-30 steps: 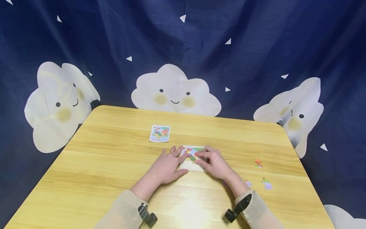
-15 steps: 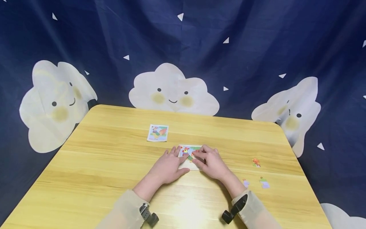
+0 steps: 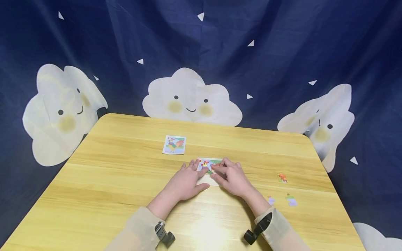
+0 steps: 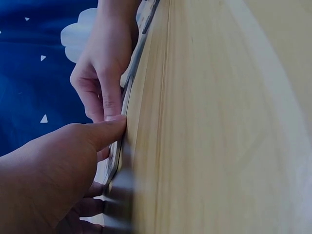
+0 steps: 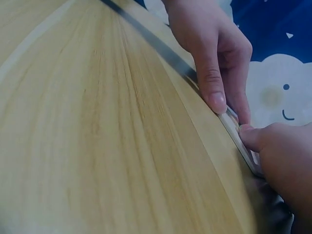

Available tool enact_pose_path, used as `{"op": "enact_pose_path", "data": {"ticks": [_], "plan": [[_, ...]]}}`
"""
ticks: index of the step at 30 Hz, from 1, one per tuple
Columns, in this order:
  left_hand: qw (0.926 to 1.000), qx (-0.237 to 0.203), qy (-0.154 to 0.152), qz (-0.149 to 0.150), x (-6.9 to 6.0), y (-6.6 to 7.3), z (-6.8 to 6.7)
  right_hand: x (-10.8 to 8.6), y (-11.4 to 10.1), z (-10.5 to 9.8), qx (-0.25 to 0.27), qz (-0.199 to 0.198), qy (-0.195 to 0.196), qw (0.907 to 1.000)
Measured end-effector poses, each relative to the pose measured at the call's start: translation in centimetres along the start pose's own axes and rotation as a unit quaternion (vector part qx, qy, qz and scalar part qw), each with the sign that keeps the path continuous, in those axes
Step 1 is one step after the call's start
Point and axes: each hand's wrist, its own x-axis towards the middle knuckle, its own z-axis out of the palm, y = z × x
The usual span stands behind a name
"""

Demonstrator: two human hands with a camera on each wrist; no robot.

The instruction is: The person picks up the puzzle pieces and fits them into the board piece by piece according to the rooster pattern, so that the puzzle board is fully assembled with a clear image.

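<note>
On the puzzle board (image 3: 205,180), left hand (image 3: 186,182) spread; right hand (image 3: 234,177) bent, grip unclear.

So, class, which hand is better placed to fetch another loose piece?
Probably the right hand, once free: the loose pieces lie on its side of the table, while the left hand rests at the left side of the puzzle board.

The left hand (image 3: 186,181) lies spread toward the tabletop's (image 3: 110,157) far edge; the right hand (image 3: 233,177) angles inward, fingers (image 3: 221,169) bent.
</note>
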Motion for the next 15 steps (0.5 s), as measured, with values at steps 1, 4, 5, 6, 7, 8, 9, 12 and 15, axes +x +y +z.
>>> {"op": "enact_pose_path", "data": {"ticks": [1,4,5,6,7,8,9,12,15], "plan": [[1.0,0.002,-0.002,0.0,0.02,0.05,-0.01,0.0,-0.02,-0.01,-0.002,0.003,-0.002,1.0],[1.0,0.007,-0.005,0.0,0.09,0.21,-0.06,0.01,-0.11,0.0,-0.003,0.011,-0.006,0.9999],[0.9999,0.01,-0.005,0.0,0.11,0.25,-0.06,0.03,-0.15,0.0,-0.002,0.014,-0.008,0.9999],[0.9999,0.012,-0.006,-0.001,0.12,0.29,-0.05,0.04,-0.19,0.0,-0.001,0.015,-0.01,0.9998],[0.9999,0.015,-0.006,-0.002,0.13,0.32,-0.07,0.08,-0.23,-0.02,0.0,0.017,-0.012,0.9998],[0.9998,0.017,-0.005,-0.003,0.13,0.35,-0.08,0.1,-0.28,-0.04,0.001,0.019,-0.014,0.9997],[0.9998,0.019,-0.005,-0.003,0.11,0.39,-0.09,0.12,-0.3,-0.06,0.002,0.02,-0.016,0.9997],[0.9996,0.027,-0.004,-0.007,0.07,0.49,-0.07,0.12,-0.33,-0.08,-0.002,0.023,-0.021,0.9995],[0.9992,0.038,-0.002,-0.008,0.03,0.65,-0.04,0.06,-0.35,-0.14,-0.005,0.025,-0.022,0.9994]]}}
